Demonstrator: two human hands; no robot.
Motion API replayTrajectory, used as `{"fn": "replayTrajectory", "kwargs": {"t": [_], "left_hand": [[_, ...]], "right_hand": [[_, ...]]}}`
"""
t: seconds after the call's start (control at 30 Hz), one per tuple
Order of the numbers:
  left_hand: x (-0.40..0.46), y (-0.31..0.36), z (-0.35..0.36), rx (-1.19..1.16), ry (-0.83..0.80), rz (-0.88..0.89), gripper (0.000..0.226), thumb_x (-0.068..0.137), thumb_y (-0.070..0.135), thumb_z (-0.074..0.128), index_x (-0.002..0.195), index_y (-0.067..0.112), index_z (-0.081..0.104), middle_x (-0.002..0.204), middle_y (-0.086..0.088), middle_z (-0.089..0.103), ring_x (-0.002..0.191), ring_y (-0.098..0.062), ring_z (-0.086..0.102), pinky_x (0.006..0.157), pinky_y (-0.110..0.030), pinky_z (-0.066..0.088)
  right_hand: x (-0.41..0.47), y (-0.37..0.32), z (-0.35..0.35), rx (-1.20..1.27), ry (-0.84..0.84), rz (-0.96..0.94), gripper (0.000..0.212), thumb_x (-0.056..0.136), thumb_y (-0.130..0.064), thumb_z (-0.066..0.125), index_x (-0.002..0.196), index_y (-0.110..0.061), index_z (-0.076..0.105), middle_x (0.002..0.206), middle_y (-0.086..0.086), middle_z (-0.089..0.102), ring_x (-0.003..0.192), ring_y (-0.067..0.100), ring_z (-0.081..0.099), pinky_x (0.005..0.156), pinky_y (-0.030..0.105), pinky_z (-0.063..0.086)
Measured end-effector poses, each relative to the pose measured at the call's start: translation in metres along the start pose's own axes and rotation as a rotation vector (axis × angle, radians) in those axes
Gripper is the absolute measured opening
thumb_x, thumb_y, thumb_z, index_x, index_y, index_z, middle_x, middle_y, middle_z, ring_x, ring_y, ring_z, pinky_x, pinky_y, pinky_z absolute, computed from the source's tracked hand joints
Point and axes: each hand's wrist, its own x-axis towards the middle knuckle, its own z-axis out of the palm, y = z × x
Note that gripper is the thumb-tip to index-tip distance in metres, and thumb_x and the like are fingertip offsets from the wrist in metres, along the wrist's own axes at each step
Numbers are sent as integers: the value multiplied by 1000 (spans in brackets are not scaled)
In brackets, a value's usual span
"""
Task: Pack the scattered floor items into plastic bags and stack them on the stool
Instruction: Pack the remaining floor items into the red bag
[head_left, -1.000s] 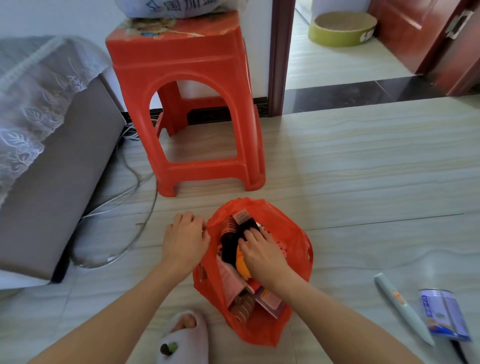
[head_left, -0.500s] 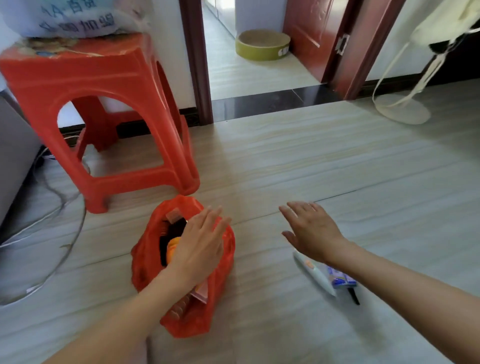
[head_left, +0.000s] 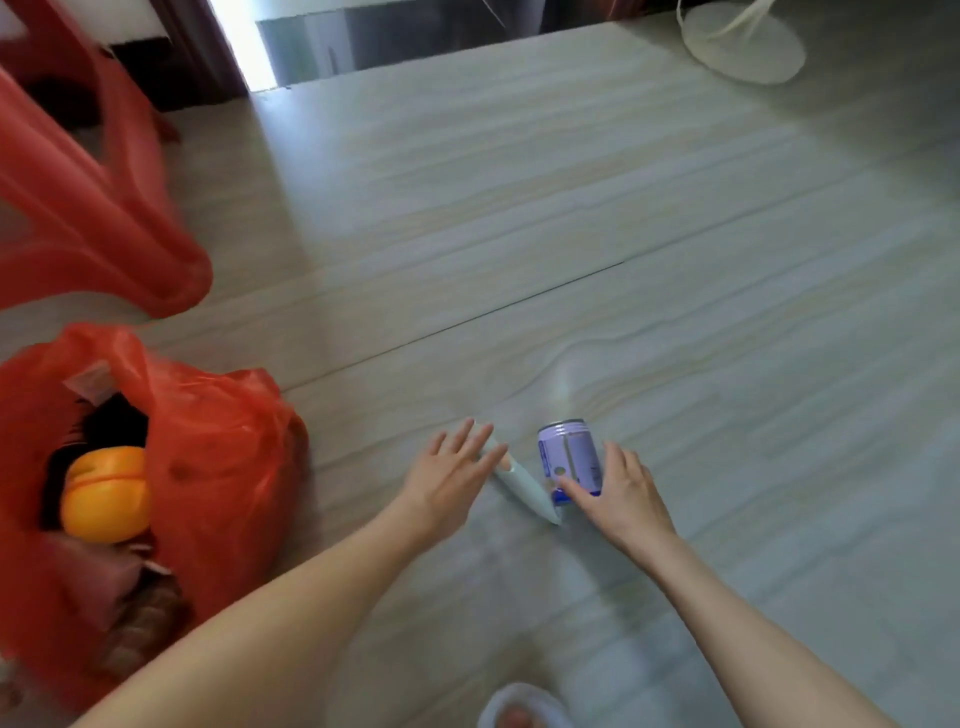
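A red plastic bag (head_left: 218, 457) lies open on the floor at the left, with an orange round item (head_left: 106, 493) and several other things inside. A pale green pen-shaped tube (head_left: 527, 491) and a blue and white can (head_left: 569, 457) lie side by side on the floor. My left hand (head_left: 449, 478) reaches over the tube's far end with straight fingers touching it. My right hand (head_left: 618, 491) rests against the can, thumb at its near end, fingers on its right side. The red stool (head_left: 98, 208) stands at the upper left, blurred.
A white fan base (head_left: 743, 44) sits on the floor at the top right. A doorway with a dark threshold (head_left: 311, 47) is at the top. My slippered foot (head_left: 524, 709) shows at the bottom edge. Wood-pattern floor stretches to the right.
My left hand left the bag and moved right to the tube. My right hand dropped onto the can. The view swung right and down, so the stool's top is out of sight.
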Motion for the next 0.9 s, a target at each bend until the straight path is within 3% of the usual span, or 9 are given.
{"fn": "replayTrajectory", "kwargs": {"t": [0.07,0.1,0.17,0.2,0.27,0.33,0.47,0.6,0.9], "left_hand": [[14,2,7,49,-32,11,65,91,12,41,147,23,10,156,-4,2,144,-26,1,115,-40,9],[19,3,12,65,-4,36,65,87,15,49,145,23,21,154,-8,16,142,-28,13,114,-39,17],[24,6,17,68,43,56,62,59,22,76,118,23,59,116,-10,59,108,-30,57,91,-30,48],[25,5,23,87,54,55,55,43,23,82,96,24,69,89,-6,65,82,-27,64,73,-26,53],[23,8,30,93,66,42,41,33,22,84,70,23,67,65,0,59,57,-21,59,52,-20,49],[16,10,34,98,45,36,37,32,24,86,61,21,62,58,2,55,50,-19,56,44,-19,41],[3,5,37,21,18,2,39,39,31,86,68,22,62,64,2,57,55,-18,58,44,-18,39],[-11,-1,20,-25,-84,-130,27,91,24,45,118,17,50,118,-7,51,111,-26,49,81,-31,41],[-82,-21,-7,-384,126,-343,26,90,26,51,114,16,52,111,-4,52,99,-26,55,73,-31,41]], "right_hand": [[3,4,14,115,-25,60,65,76,-51,64,119,-7,43,120,13,50,115,31,45,91,38,41],[4,5,19,157,-20,70,64,74,-50,66,117,-8,45,117,12,51,113,30,46,90,37,41],[6,5,25,211,5,73,60,72,-47,69,112,-7,47,113,11,53,111,29,47,88,35,40],[7,5,26,217,22,69,59,71,-45,70,110,-7,48,111,10,53,110,29,47,87,35,40],[8,5,28,208,54,68,57,70,-43,70,108,-7,49,108,10,54,107,29,47,87,35,40],[9,2,30,185,85,58,57,72,-41,69,111,-6,48,109,11,54,107,28,46,88,35,40],[13,-1,28,150,78,40,56,75,-33,66,116,-3,44,114,13,50,110,29,43,90,32,35],[9,-4,23,123,49,30,55,76,-29,63,119,-2,42,117,15,49,112,31,42,91,32,34],[-36,-39,-2,160,57,-124,51,77,-31,63,117,-5,44,114,12,50,109,28,43,86,31,35]]}}
